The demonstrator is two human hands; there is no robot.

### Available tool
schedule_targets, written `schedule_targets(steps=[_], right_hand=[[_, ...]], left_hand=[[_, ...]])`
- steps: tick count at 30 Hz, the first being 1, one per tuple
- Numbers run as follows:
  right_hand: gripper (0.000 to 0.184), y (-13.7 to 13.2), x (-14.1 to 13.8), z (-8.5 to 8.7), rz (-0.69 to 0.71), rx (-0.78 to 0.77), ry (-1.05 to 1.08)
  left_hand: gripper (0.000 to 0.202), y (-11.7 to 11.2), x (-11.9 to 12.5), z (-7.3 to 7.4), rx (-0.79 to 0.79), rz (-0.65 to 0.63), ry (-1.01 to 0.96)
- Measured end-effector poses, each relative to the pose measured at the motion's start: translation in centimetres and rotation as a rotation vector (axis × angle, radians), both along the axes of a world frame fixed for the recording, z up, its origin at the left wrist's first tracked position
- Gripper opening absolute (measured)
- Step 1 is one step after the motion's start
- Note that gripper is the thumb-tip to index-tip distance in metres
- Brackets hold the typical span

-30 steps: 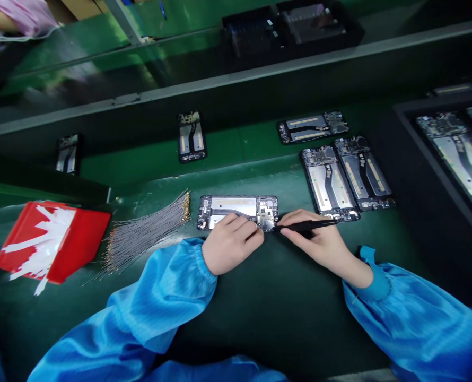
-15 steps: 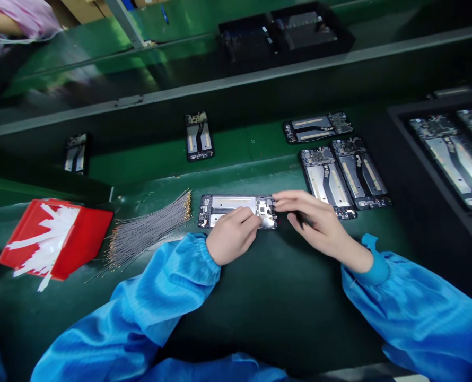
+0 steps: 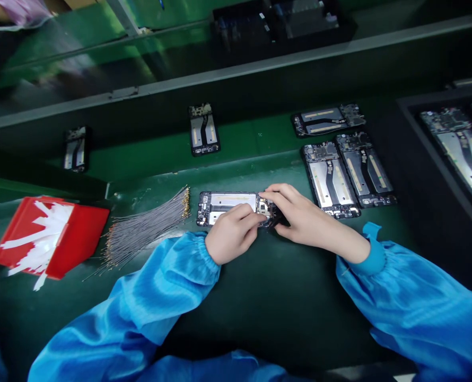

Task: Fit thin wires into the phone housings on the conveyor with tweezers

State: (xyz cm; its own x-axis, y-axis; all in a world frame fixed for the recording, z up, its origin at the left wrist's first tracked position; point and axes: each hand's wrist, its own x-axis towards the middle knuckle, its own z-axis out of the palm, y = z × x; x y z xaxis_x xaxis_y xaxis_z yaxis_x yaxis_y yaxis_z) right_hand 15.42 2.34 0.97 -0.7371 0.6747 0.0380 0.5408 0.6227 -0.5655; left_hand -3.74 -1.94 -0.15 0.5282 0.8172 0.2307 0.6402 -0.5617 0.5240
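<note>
Here both hands, left hand (image 3: 232,236) and right hand (image 3: 299,217), pinch the phone frame (image 3: 230,204) together

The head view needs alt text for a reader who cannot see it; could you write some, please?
Two bare hands, left hand and right hand, press on an opened phone lying on a green bench. A bundle of thin wires and a red box lie to its left, more opened phones to its right.

Dark green matted bench (image 3: 260,307) nearest, a brighter green belt (image 3: 148,154) beyond it running left to right, a grey metal rail (image 3: 236,71) along the far side, a black tray (image 3: 422,159) at right, glossy green surface (image 3: 80,53) reflecting overhead light far left.
</note>
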Motion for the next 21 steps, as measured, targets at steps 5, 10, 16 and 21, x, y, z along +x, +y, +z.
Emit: schedule_targets(steps=[5, 10, 16, 21], right_hand=[[0.055, 0.1, 0.1, 0.1, 0.006, -0.034, 0.004], [0.053, 0.3, -0.2, 0.4, -0.004, -0.070, -0.031], [0.049, 0.5, -1.2, 0.7, -0.021, -0.062, -0.112], [0.049, 0.5, -1.3, 0.7, -0.031, -0.049, -0.143]], left_hand=[[0.024, -0.9, -0.1, -0.1, -0.020, -0.056, -0.029], [0.026, -1.0, -0.3, -0.5, 0.059, -0.091, -0.006], [0.027, -1.2, -0.1, -0.5, 0.204, -0.139, 0.139], [0.026, -0.7, -0.6, -0.2, 0.227, -0.179, 0.197]])
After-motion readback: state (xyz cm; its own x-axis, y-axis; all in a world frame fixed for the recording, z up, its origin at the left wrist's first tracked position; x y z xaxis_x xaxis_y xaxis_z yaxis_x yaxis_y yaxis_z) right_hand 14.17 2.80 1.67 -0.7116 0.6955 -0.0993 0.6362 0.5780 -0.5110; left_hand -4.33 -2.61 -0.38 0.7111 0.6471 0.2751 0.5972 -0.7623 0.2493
